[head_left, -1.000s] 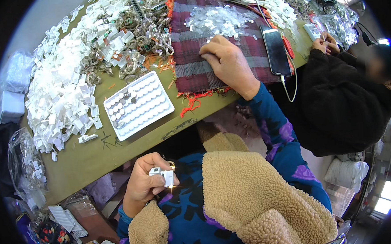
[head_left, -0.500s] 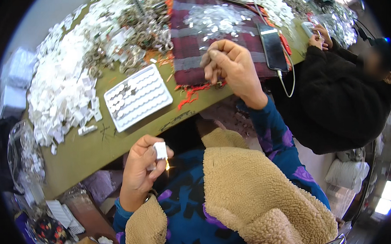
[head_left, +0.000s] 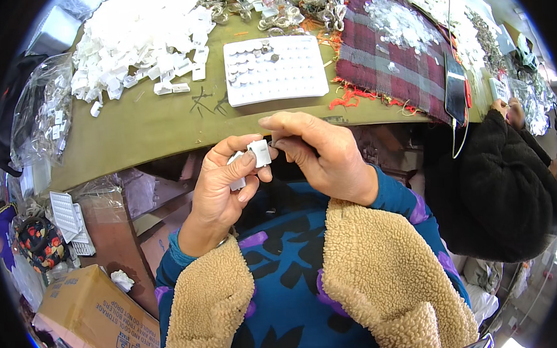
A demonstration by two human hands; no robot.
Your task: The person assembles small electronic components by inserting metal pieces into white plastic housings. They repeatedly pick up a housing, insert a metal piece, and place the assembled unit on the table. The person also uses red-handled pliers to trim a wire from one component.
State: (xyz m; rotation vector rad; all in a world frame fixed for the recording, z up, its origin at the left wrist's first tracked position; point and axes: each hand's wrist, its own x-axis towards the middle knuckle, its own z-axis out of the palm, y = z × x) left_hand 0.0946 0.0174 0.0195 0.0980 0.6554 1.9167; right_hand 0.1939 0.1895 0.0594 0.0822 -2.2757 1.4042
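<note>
My left hand (head_left: 223, 180) grips a small white plastic box (head_left: 260, 151) between thumb and fingers, just below the table edge. My right hand (head_left: 318, 156) meets it from the right, fingertips pinched on something tiny at the box; I cannot tell what it is. Both hands hover over my lap, in front of my blue floral sleeves and tan fleece vest. A white tray (head_left: 299, 78) with round pockets, a few holding small metal pieces, lies on the green table (head_left: 150, 124) just beyond my hands.
A heap of white plastic boxes (head_left: 136, 39) covers the table's far left. Metal rings (head_left: 295, 3) and a plaid cloth (head_left: 398, 60) with clear pieces lie beyond. A phone (head_left: 455, 92) rests at the cloth's edge. A person in black (head_left: 505, 181) sits at my right. A cardboard box (head_left: 91, 322) stands on the floor.
My right hand left the plaid cloth and came down to meet my left hand. The left hand rose with the white box, and my view swung left.
</note>
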